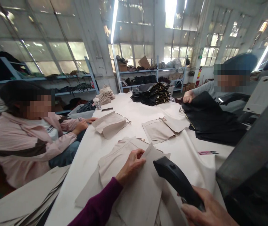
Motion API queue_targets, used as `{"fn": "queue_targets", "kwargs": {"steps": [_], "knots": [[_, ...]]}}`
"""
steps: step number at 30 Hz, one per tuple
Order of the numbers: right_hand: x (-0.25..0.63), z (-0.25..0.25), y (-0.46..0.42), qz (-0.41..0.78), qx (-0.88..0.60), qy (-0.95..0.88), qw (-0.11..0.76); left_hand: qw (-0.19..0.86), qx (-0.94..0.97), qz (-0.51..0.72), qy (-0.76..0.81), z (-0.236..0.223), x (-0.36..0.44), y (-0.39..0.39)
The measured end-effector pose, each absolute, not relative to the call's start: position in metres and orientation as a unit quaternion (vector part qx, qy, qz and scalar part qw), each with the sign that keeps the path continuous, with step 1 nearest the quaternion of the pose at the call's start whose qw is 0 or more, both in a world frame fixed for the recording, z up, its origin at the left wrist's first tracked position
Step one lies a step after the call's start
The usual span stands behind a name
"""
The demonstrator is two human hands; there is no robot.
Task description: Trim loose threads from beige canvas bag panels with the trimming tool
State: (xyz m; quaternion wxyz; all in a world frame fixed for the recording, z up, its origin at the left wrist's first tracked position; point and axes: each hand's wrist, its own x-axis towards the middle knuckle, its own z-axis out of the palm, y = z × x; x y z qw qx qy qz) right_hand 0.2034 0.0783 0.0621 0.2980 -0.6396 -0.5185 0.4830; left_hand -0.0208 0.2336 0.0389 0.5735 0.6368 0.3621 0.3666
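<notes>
My left hand (132,166), in a dark red sleeve, pinches the top edge of a beige fabric piece (138,194) lying on the white table (129,110). My right hand (206,210) grips the handle of a black hand tool (176,180), whose head points up-left over the same fabric. More beige pieces lie stacked under it.
A person in pink (28,138) sits at the left, hands by a folded beige piece (109,124). Another person at the right handles black fabric (214,122). A beige piece (162,128), a black garment pile (151,93), a dark machine (254,157) and far shelves surround me.
</notes>
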Motion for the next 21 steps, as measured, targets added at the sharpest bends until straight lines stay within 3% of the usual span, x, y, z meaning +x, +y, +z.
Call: {"fn": "queue_targets", "kwargs": {"steps": [4,11,21], "knots": [[0.177,0.069,0.101,0.539,-0.553,-0.548,0.320,0.568,0.632,0.392,0.354,0.042,-0.027,0.217],[0.170,0.087,0.133,0.471,-0.580,-0.544,0.381,0.599,0.610,0.400,0.329,0.032,-0.039,0.195],[0.159,0.074,0.110,0.519,-0.559,-0.565,0.315,0.567,0.621,0.427,0.332,0.025,-0.041,0.194]]}}
